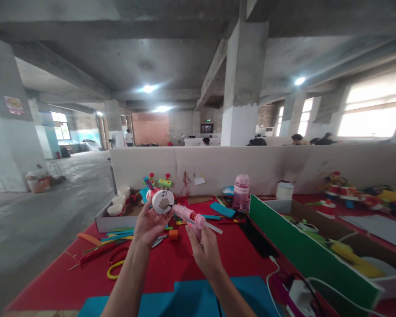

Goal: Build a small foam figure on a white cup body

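Note:
My left hand (pixel 151 225) is closed around a paper cup (pixel 161 199), tilted so that its white bottom faces me. Blue paper strips stick out from the cup's far side. In my right hand (pixel 203 246) is a pink hot glue gun (pixel 189 216), a clear glue stick poking out of its back. The gun's tip is at the edge of the cup's bottom; I cannot tell whether they touch. Below my hands lie scissors with yellow handles (pixel 115 269) and a small orange paper roll (pixel 173 235).
White cups (pixel 115 209) stand in a cardboard tray (pixel 102 223) at the left. Blue sheets (pixel 158 304) lie at the front edge. A pink bottle (pixel 241 191) stands by the partition (pixel 211 165). A green-sided box (pixel 303 251) and a white cable (pixel 269 281) are on the right.

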### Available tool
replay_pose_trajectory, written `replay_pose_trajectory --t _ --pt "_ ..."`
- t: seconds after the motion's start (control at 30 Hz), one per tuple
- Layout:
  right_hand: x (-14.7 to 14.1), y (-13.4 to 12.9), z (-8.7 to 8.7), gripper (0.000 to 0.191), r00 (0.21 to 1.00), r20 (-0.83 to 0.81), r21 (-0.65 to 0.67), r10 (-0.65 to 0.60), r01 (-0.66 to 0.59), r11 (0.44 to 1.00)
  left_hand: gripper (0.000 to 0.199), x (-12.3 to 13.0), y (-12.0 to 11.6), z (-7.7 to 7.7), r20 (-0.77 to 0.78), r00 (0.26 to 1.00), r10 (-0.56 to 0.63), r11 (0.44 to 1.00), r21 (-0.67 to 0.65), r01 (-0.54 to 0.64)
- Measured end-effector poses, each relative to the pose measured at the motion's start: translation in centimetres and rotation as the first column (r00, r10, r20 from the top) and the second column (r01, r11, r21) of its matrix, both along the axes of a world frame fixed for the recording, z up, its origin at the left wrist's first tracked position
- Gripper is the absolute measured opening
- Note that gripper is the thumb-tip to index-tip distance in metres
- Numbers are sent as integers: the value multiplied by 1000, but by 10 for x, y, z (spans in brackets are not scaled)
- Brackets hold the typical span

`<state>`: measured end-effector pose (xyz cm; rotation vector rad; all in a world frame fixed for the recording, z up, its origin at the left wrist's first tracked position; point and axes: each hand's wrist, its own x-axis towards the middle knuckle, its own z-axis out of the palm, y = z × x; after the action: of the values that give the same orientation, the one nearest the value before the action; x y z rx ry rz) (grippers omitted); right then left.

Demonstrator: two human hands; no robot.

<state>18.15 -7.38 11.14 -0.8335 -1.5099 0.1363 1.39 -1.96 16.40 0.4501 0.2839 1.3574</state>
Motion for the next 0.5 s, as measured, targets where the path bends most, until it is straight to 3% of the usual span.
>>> replay_pose_trajectory --t 0.23,0.5 --pt "-1 0 -6 22 1000 14 -13 -20 20 1000 29 -1 2 -3 -5 1000 -1 1000 -12 1" --pt "0 0 0 21 1000 0 20 -28 28 999 28 -1 2 -3 14 1000 -22 1000 -3 22"
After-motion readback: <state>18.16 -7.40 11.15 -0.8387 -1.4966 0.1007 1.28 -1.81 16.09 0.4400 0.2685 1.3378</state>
